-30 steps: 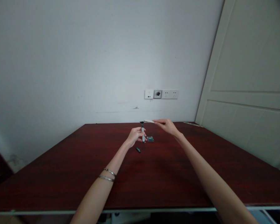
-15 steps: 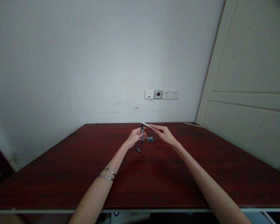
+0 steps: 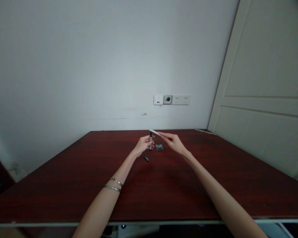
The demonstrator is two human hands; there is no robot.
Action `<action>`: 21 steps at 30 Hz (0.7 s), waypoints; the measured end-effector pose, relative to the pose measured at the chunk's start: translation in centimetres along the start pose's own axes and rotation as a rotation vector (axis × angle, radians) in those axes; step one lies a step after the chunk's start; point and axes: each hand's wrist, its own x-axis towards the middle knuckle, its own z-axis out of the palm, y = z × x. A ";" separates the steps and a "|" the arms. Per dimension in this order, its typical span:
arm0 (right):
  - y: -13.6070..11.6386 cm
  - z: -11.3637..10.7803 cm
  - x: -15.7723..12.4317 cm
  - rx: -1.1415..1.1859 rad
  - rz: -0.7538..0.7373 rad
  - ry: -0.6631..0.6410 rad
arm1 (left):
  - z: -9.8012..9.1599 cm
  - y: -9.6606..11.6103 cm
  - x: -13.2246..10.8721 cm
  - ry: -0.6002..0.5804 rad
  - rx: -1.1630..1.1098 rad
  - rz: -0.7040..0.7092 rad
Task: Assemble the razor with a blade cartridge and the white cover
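My left hand [image 3: 142,145] is closed around the handle of a razor [image 3: 150,142], held upright over the far middle of a dark red table [image 3: 164,185]. My right hand [image 3: 173,141] pinches a thin white strip [image 3: 155,132] whose free end touches the top of the razor. A small clear case with teal contents [image 3: 159,147] lies on the table just right of the razor. A small dark teal piece [image 3: 146,158] lies a little nearer, below my left hand. Two bracelets [image 3: 113,185] circle my left wrist.
The table reaches to a white wall with a row of sockets [image 3: 172,99]. A white door [image 3: 265,92] stands at the right. The table's near edge [image 3: 149,222] has a pale trim.
My right hand has come down and leftwards, bringing the white strip to the razor's top. The razor in my left hand has turned, so its dark side shows now.
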 end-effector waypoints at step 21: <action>-0.7 1.3 -0.4 -0.453 0.014 0.075 | -0.4 -0.9 0.7 0.243 0.202 0.012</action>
